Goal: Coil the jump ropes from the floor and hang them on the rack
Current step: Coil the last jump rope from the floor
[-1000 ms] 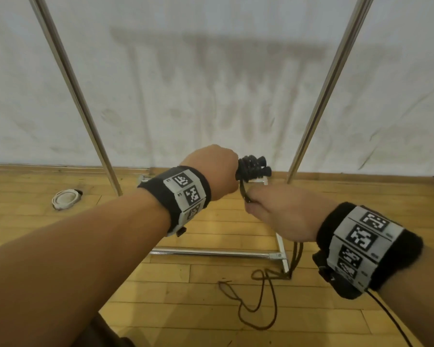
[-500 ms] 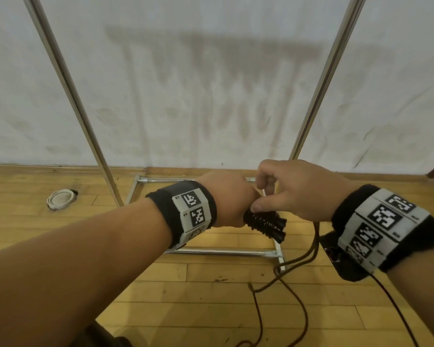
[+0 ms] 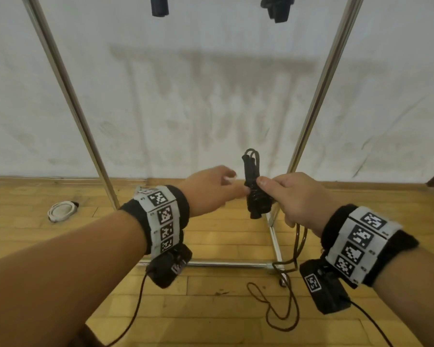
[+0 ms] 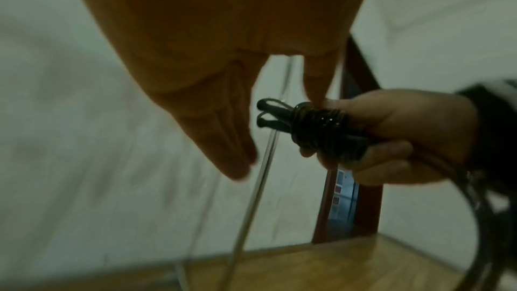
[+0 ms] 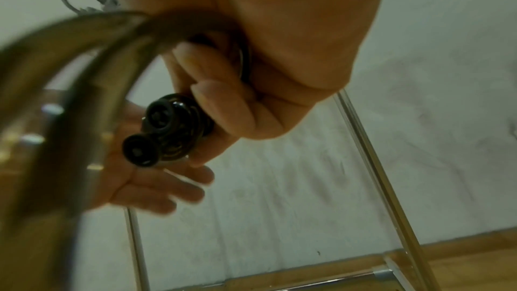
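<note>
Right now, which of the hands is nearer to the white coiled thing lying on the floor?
Left. The left hand reaches out beside the rope bundle, on the side of the white coil. The right hand grips the bundle, farther from the coil.

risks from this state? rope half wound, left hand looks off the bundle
1. Only the right hand grips the wound handles; the left hand is open beside them, so the wraps may loosen.
2. The loose rope tail lies on the floor by the rack base; it might snag there as winding goes on.
3. Much rope is unwound, so hanging now would likely leave it dangling.
</note>
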Motion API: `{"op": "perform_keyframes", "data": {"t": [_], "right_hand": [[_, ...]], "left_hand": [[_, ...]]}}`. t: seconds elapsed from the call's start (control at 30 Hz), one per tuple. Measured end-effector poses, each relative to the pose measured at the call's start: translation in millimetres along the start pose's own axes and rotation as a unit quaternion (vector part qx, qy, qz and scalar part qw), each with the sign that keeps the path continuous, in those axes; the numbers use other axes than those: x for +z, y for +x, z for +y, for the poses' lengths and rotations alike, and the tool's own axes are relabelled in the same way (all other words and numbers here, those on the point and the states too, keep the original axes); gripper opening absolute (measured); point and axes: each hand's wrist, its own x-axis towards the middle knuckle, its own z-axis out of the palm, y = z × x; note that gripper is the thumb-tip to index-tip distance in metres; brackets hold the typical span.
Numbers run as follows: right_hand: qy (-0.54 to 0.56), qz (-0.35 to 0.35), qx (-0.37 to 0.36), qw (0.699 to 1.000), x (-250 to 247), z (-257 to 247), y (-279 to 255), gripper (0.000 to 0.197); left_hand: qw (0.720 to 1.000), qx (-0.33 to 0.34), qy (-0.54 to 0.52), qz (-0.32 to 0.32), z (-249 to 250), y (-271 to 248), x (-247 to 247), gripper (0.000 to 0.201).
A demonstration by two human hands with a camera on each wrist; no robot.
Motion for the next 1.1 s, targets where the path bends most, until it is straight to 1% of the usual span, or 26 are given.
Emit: {"op": "perform_keyframes", "data": {"t": [0.03, 0.07, 0.1, 0.17, 0.23, 0.3, 0.37, 0.4, 0.47, 0.53, 0.6, 0.67, 0.73, 0.77, 0.8, 0.87, 0.93, 1.03, 1.1], "right_hand": [[-0.004, 0.005, 0.0, 1.0, 2.6, -1.9, -0.1, 0.064], [-0.002, 0.007, -0.002, 1.0, 5.7, -4.3, -0.6, 0.062], [0.002, 0.006, -0.004, 1.0, 9.0, -6.6, -0.8, 0.06], [0.011, 0.003, -0.008, 1.0, 15.1, -10.4, -1.1, 0.056], [0.022, -0.002, -0.011, 1.0, 17.8, -13.5, -1.5, 0.052], [0.045, -0.012, -0.02, 0.999, 16.7, -15.8, -2.6, 0.049], [0.058, -0.023, -0.035, 0.997, 13.8, -17.3, -3.3, 0.047], [0.056, -0.029, -0.042, 0.997, 12.2, -18.1, -3.6, 0.046], [0.041, -0.036, -0.053, 0.997, 8.0, -18.5, -3.5, 0.044], [0.044, -0.049, -0.059, 0.996, 3.7, -18.3, -2.8, 0.044], [0.071, -0.071, -0.054, 0.994, 2.2, -19.8, -2.4, 0.045], [0.096, -0.092, -0.044, 0.99, 3.2, -21.4, -3.2, 0.045], [0.11, -0.114, -0.038, 0.987, 4.2, -22.1, -4.3, 0.045], [0.111, -0.123, -0.039, 0.985, 4.2, -22.2, -5.1, 0.045], [0.109, -0.13, -0.044, 0.985, 4.0, -22.3, -5.7, 0.045], [0.102, -0.136, -0.059, 0.984, 3.6, -23.3, -7.2, 0.046], [0.106, -0.131, -0.074, 0.983, 2.1, -23.9, -7.6, 0.044], [0.104, -0.128, -0.086, 0.983, -2.8, -22.4, -6.2, 0.037], [0.099, -0.135, -0.078, 0.983, -7.5, -18.3, -7.1, 0.031]], "left_hand": [[0.997, -0.002, -0.052, -0.06, -2.2, -0.8, 6.0, 0.061], [0.99, 0.006, -0.093, -0.104, -4.5, -1.2, 12.0, 0.055], [0.984, 0.018, -0.125, -0.127, -6.2, -1.1, 17.7, 0.049], [0.975, 0.022, -0.182, -0.127, -6.8, -0.5, 23.0, 0.037], [0.959, 0.011, -0.255, -0.125, -7.2, 0.8, 20.4, 0.03], [0.939, 0.019, -0.318, -0.134, -6.9, 0.9, 14.1, 0.033], [0.926, 0.027, -0.348, -0.146, -5.1, 0.0, 7.9, 0.04], [0.922, 0.027, -0.354, -0.156, -3.9, -0.9, 5.2, 0.041], [0.919, 0.017, -0.356, -0.167, -2.5, -1.8, 0.6, 0.037], [0.925, -0.002, -0.355, -0.139, -2.1, -1.4, -4.2, 0.034], [0.928, -0.007, -0.355, -0.109, -2.3, -0.4, -7.4, 0.039], [0.921, -0.004, -0.374, -0.108, -0.7, -0.6, -7.9, 0.04], [0.92, 0.003, -0.376, -0.114, 1.4, -1.1, -6.8, 0.028], [0.925, 0.008, -0.362, -0.114, 2.5, -1.0, -6.4, 0.019], [0.931, 0.014, -0.347, -0.109, 3.5, -0.6, -5.8, 0.015], [0.942, 0.019, -0.322, -0.089, 4.6, 0.6, -3.9, 0.027], [0.945, 0.024, -0.317, -0.073, 6.8, 1.5, -2.9, 0.032], [0.938, 0.016, -0.346, -0.033, 9.5, 2.0, -4.9, 0.033], [0.931, 0.004, -0.366, -0.013, 12.5, 2.6, -7.3, 0.032]]}}
